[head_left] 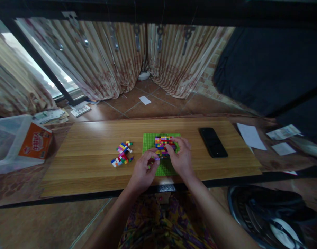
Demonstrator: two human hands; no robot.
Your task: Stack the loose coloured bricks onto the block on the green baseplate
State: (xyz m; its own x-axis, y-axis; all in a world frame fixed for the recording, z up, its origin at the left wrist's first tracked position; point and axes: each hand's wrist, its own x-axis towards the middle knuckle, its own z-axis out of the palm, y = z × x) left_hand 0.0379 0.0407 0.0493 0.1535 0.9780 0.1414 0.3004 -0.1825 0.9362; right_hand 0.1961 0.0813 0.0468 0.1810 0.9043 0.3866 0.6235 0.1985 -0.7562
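A green studded baseplate (165, 169) lies on the wooden table in front of me. On it stands a block of multicoloured toy bricks (162, 142), packed close together in rows. My left hand (145, 168) is at the block's near left corner, thumb and forefinger pinched on a small purple toy brick (156, 159). My right hand (181, 155) grips the block from the right, thumb on its near side and fingers over its far right part, hiding that edge. Left of the baseplate lie several loose toy bricks (122, 159) in two small heaps.
A black phone (213, 142) lies on the table (91, 145) to the right. At the far left stands a clear plastic bin (11, 145) with an orange label. Papers (251, 136) lie beyond the table's right end. Curtains (109, 62) hang behind.
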